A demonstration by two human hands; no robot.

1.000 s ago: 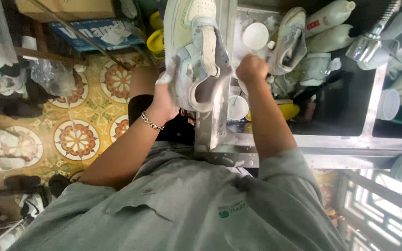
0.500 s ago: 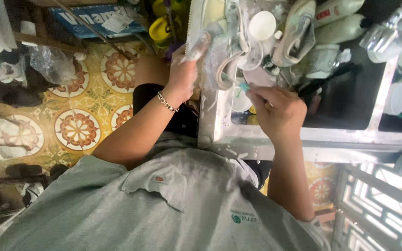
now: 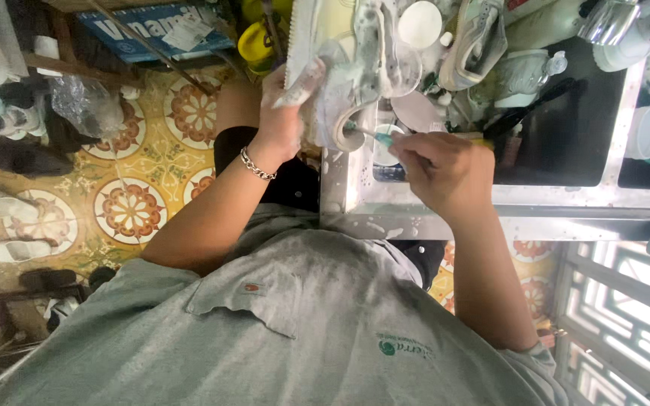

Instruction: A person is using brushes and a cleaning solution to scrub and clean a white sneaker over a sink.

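Sink (image 3: 558, 197) crowded with bottles (image 3: 524, 71), cups (image 3: 648, 131), second shoe (image 3: 479, 37), dark basin patch (image 3: 566, 135) open

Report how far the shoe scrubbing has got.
Done: the white shoe already looks wet and soapy. In hand: the left hand grips it over the metal sink while the right hand works a small brush against it. Left: rinsing; another shoe lies behind.

The shoe (image 3: 344, 83) is white with grey soiling. The brush (image 3: 376, 137) handle looks teal, though it is blurred. The floor (image 3: 133, 207) tiles bear red-brown rosettes on yellow. The shirt (image 3: 265, 331) is grey.
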